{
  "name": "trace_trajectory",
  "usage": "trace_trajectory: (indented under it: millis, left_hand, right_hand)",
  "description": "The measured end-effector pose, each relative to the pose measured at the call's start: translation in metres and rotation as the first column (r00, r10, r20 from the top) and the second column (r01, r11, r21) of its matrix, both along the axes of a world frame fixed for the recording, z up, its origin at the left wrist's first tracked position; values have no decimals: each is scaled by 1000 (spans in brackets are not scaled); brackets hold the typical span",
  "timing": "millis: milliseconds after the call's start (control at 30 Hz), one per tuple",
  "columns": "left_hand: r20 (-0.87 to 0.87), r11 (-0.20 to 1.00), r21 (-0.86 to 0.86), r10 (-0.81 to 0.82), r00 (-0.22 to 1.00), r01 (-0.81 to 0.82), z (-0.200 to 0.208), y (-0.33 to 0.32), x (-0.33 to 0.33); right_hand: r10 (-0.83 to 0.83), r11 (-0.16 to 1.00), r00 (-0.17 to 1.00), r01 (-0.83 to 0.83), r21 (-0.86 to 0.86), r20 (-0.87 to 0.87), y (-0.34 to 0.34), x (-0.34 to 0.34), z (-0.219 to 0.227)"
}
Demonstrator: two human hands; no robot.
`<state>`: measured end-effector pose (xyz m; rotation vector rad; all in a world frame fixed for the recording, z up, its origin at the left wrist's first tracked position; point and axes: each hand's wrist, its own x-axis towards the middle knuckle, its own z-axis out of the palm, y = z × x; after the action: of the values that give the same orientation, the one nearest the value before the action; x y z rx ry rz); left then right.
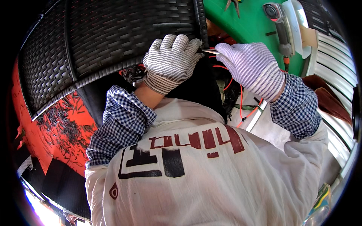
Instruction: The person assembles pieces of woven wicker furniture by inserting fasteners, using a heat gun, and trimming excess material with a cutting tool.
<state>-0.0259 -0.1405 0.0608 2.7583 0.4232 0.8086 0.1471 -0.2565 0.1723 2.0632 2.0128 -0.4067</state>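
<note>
A large black woven wicker panel (117,34) lies across the upper left, its braided edge toward me. My left hand (167,60), in a grey-striped knit glove, is closed on the panel's near edge by the right corner. Beside it my right hand (250,67), in a similar pale striped glove, has its thumb and fingers pinched together. Thin pale strips show between the two hands at the right fingertips. Whether they belong to a strand or a tool, I cannot make out. Dark fabric lies below the hands, over my lap.
On a green surface (249,26) at upper right lie pliers (236,6) and a grey handheld power tool (282,32) with an orange fitting. An orange hose (241,98) runs down past my right wrist. Black scraps (64,124) litter a red surface at left. White ribbed slats stand right.
</note>
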Motion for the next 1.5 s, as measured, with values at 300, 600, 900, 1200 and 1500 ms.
trace_trajectory:
  millis: [300,600,900,1200,1500]
  left_hand:
    - [109,998,69,-5,994,-3,-14,2,1]
    - [60,998,53,-18,998,15,-8,-5,0]
    - [110,999,32,-12,994,8,0,1,11]
    - [45,1000,-2,14,999,-14,6,-4,11]
    - [60,998,56,14,998,-17,0,-13,7]
  right_hand:
    - [314,926,903,-223,-305,293,45,-20,21]
    - [88,990,980,-67,-120,177,23,3,13]
    - [-386,869,919,391,303,-80,-42,67,13]
    - [-601,622,776,604,499,-191,-83,134,-8]
    - [-213,851,935,35,524,283,35,215,3]
